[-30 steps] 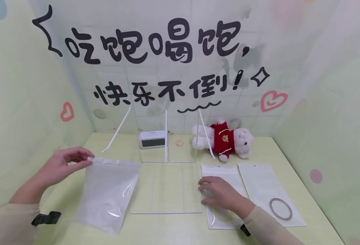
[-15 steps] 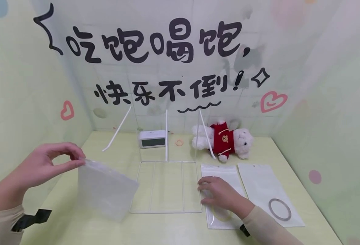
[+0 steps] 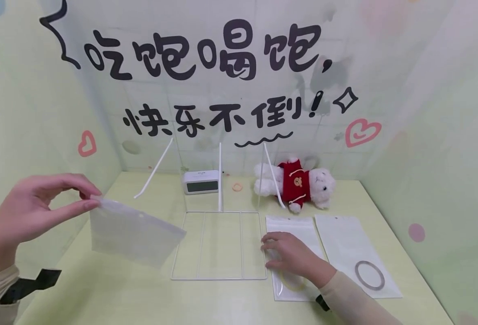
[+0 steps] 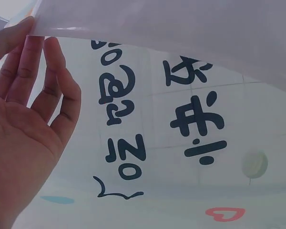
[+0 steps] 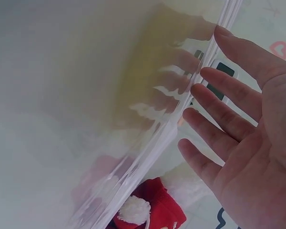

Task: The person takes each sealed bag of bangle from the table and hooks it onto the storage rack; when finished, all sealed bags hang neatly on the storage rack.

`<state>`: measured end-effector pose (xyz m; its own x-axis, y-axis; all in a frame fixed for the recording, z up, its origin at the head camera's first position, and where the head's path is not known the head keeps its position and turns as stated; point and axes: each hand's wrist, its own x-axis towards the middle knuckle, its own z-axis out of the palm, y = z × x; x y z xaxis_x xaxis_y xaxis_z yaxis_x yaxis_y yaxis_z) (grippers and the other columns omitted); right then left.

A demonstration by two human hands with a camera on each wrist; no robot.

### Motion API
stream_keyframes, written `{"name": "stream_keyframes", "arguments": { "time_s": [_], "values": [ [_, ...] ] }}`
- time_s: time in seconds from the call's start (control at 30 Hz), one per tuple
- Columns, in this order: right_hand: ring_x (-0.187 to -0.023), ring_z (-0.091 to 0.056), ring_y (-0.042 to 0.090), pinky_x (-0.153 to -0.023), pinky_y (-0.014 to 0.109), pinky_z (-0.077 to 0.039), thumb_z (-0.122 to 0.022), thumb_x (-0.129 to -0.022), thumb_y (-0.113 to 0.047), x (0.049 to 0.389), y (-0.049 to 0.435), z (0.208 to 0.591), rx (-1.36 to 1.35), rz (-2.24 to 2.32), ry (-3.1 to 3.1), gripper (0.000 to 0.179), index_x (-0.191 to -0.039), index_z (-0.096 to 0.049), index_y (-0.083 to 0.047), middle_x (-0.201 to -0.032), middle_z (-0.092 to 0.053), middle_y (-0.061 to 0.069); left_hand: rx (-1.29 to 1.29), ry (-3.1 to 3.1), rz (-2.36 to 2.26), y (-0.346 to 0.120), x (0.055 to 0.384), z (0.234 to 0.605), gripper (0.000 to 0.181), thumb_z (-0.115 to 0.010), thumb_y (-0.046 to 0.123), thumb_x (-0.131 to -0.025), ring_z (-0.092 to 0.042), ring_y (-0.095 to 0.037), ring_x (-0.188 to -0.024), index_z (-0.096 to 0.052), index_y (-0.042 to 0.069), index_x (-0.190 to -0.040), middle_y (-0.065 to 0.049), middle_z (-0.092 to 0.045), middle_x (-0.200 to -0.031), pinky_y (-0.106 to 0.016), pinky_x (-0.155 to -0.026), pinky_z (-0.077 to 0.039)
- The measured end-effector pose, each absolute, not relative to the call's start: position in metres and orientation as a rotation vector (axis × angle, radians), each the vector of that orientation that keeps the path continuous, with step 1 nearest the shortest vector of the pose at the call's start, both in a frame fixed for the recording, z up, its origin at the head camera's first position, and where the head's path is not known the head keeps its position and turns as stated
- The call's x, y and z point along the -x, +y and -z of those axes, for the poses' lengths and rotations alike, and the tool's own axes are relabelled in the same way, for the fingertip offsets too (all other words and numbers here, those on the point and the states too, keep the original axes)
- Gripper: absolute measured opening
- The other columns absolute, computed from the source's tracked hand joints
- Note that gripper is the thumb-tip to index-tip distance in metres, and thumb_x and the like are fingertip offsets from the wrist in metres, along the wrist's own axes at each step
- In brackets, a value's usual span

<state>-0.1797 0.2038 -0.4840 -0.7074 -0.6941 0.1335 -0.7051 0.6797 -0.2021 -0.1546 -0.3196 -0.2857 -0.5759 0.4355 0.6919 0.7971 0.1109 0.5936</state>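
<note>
At far left, the left hand (image 3: 39, 207) pinches one corner of a translucent, whitish plastic bag (image 3: 135, 230) between thumb and fingers. The bag slopes from those fingertips down to the right, above the pale yellow-green table (image 3: 113, 293); its far corner reaches near a white metal wire rack (image 3: 241, 243) with slanted prongs. Behind stand a white digital clock (image 3: 201, 182) and, right of it, a small orange ring (image 3: 237, 187), then a white plush bear in a red hoodie (image 3: 297, 180), lying sideways. The right hand (image 3: 297, 257) lies over a white pouch with a yellow ring (image 3: 297, 223), fingers loosely spread, gripping nothing, tips at its left edge. Rightmost lies another white pouch (image 3: 340, 243), a grey ring (image 3: 369, 275) on its lower part.
</note>
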Motion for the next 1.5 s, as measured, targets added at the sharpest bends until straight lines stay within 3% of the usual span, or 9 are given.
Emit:
{"name": "stream_keyframes", "arguments": {
  "time_s": [0.2, 0.47, 1.17, 1.5],
  "values": [
    [-0.121, -0.066, 0.027, -0.104, 0.047, -0.054, -0.088, -0.082, -0.026, 0.180, 0.204, 0.483, -1.180, -0.375, -2.846, 0.038, -0.113, -0.078, -0.008, -0.127, -0.071, 0.008, 1.244, -1.875, 1.608, -0.310, 0.152, 0.271, 0.022, -0.072, -0.028, -0.075, -0.065, -0.018, -0.086, -0.068, -0.021, -0.096, -0.015, -0.074, -0.093, -0.020, -0.088, -0.052],
    [-0.119, -0.066, 0.027, -0.103, 0.046, -0.055, -0.088, -0.082, -0.026, 0.180, 0.204, 0.483, -1.199, -0.363, -2.830, 0.037, -0.112, -0.078, -0.008, -0.126, -0.071, 0.008, 1.204, -1.754, 1.734, -0.310, 0.151, 0.265, 0.023, -0.068, -0.034, -0.072, -0.065, -0.022, -0.085, -0.063, -0.027, -0.093, -0.020, -0.073, -0.090, -0.024, -0.084, -0.053],
    [-0.119, -0.066, 0.027, -0.102, 0.046, -0.055, -0.088, -0.082, -0.027, 0.180, 0.203, 0.486, -1.198, -0.344, -2.814, 0.037, -0.113, -0.078, -0.009, -0.126, -0.071, 0.007, 1.029, -1.918, 1.593, -0.318, 0.182, 0.278, 0.026, -0.069, -0.034, -0.070, -0.064, -0.018, -0.081, -0.066, -0.024, -0.095, -0.015, -0.075, -0.091, -0.020, -0.087, -0.054],
    [-0.117, -0.067, 0.027, -0.102, 0.045, -0.055, -0.089, -0.081, -0.026, 0.179, 0.203, 0.485, -1.205, -0.333, -2.792, 0.037, -0.111, -0.078, -0.008, -0.125, -0.071, 0.008, 0.794, -2.102, 1.261, -0.313, 0.209, 0.288, 0.029, -0.074, -0.026, -0.074, -0.063, -0.010, -0.076, -0.072, -0.014, -0.100, 0.000, -0.075, -0.087, -0.013, -0.078, -0.053]
  ]
}}
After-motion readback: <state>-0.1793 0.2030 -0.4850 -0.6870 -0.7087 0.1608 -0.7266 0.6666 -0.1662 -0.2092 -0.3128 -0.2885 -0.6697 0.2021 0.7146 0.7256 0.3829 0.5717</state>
